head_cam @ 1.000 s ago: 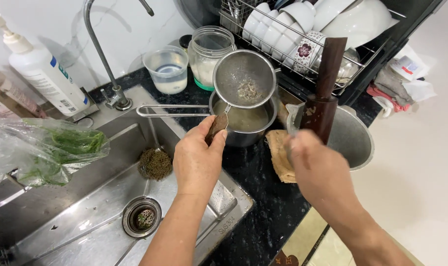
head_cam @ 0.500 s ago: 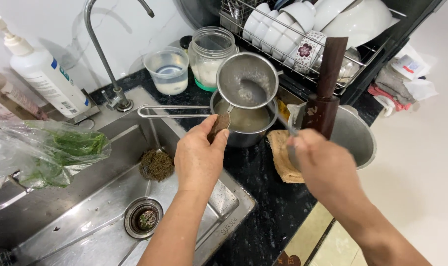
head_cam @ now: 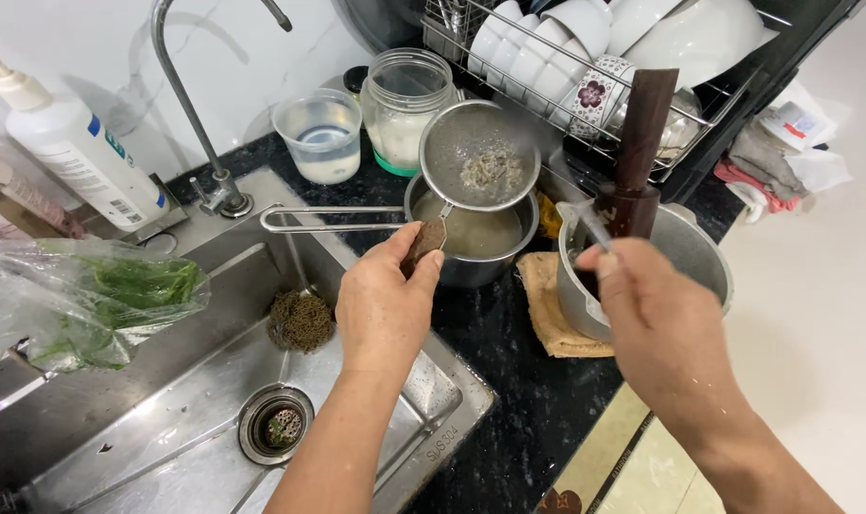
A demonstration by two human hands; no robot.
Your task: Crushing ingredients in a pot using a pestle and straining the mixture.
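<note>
Your left hand (head_cam: 387, 305) pinches the dark handle of the round fine-mesh metal strainer (head_cam: 478, 157), fingers closed tight on it, with the mesh tilted above the small steel saucepan of cloudy beige liquid (head_cam: 471, 236). Take that saucepan as your landmark. A clump of grey-brown residue sits in the mesh directly over it. Keep the strainer rim inside the saucepan's rim so drips fall in, and hold it level enough that the residue does not slide off. Just right of the saucepan, your right hand (head_cam: 656, 328) is curled around something thin at the rim of the grey metal pot with the dark wooden handle (head_cam: 699, 262); what it holds I cannot tell. Steady that pot on the tan folded cloth (head_cam: 547, 305) beneath it.
</note>
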